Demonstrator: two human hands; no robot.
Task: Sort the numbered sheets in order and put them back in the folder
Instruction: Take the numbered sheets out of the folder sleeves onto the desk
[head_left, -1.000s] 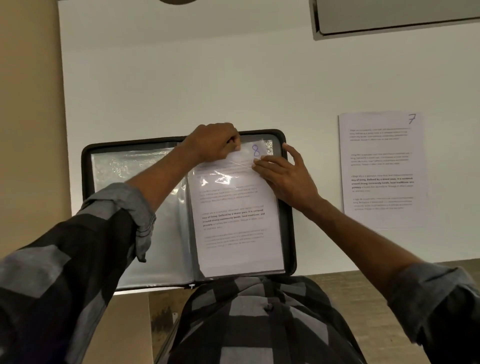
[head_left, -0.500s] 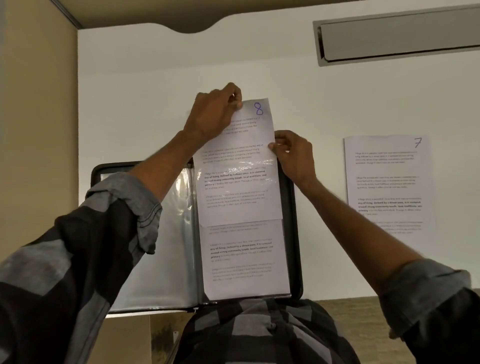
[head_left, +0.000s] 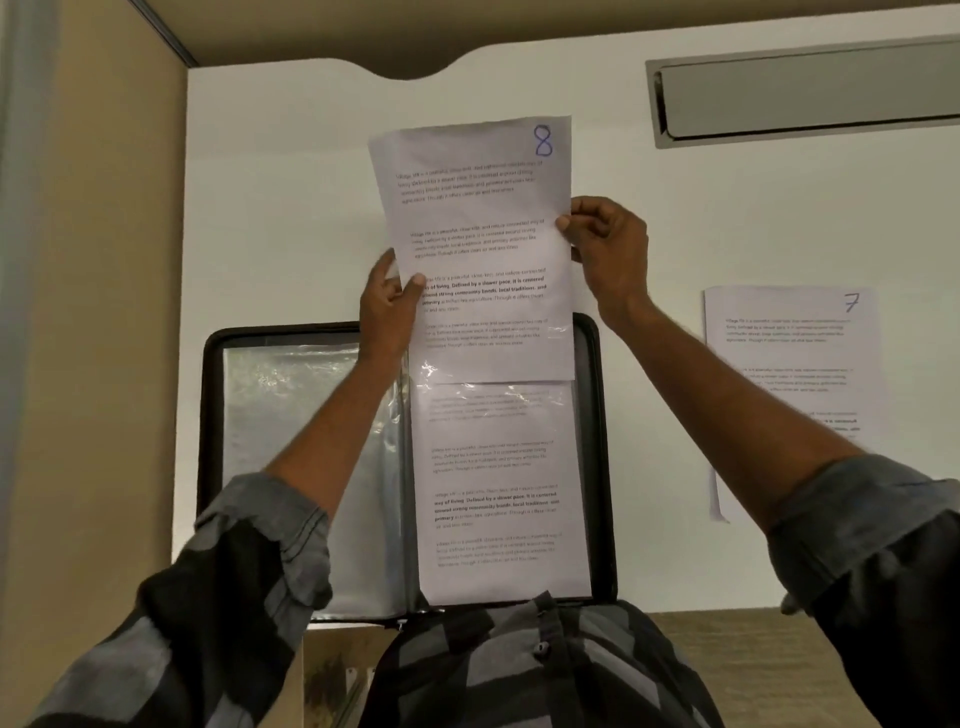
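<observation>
Sheet 8 (head_left: 483, 244): long axis in line with the folder's (head_left: 602, 467) right pocket, lower end overlapping the folder's far edge, left hand (head_left: 387, 312) and right hand (head_left: 610, 249) each pinching one side edge, the right farther from the folder.

We hold both arms forward and up, the sleeves (head_left: 249, 561) rolled back and the forearms bare. The left hand (head_left: 387, 306) sits lower than the right hand (head_left: 610, 249), and the back of each hand faces us.

The left hand grips the left edge of the sheet marked 8 (head_left: 478, 234) — thumb on the front face, remaining fingers hidden behind it. The right hand pinches the right edge, with the thumb tip pressed on the front and the fingers curled.

The left forearm (head_left: 332, 431) rises steeply. The right forearm (head_left: 727, 384) runs in diagonally from the lower right. Both wrists are roughly straight.
</observation>
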